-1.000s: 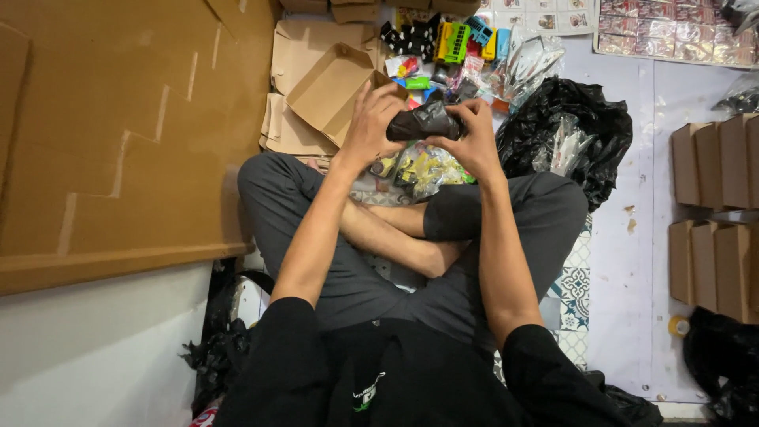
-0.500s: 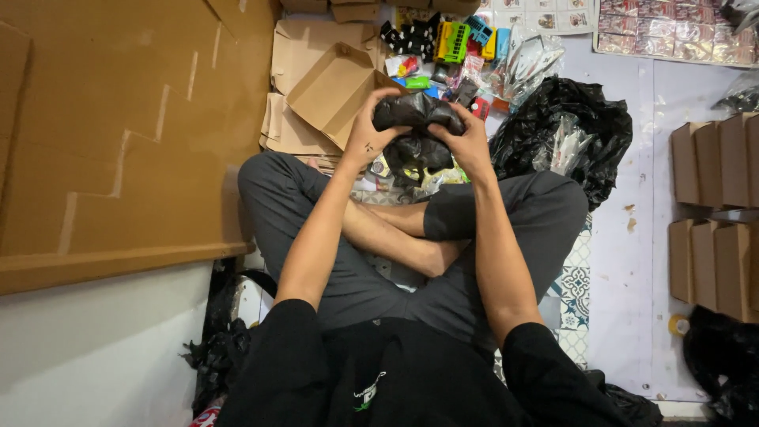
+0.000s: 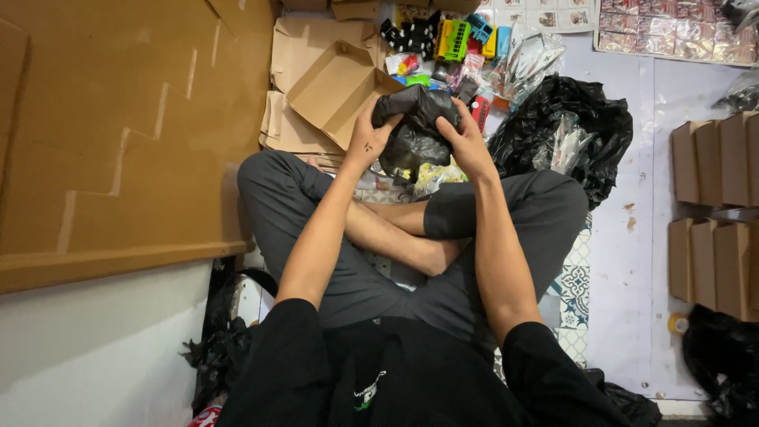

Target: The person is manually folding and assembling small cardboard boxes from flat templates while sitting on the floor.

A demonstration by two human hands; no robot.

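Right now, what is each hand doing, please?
Left hand: closed on the small black plastic bag.
Right hand: closed on the same bag.

Black bag [image 3: 415, 126] — now bigger, unfurled

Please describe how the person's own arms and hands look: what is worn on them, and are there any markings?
Both arms are bare from the short black sleeves down. The left hand has no glove and shows a small dark mark near the wrist. The right hand is also bare, with no ring or watch visible.

Home packing spot, tiled floor [image 3: 581, 277], flattened cardboard boxes [image 3: 118, 134], small toys [image 3: 455, 39]
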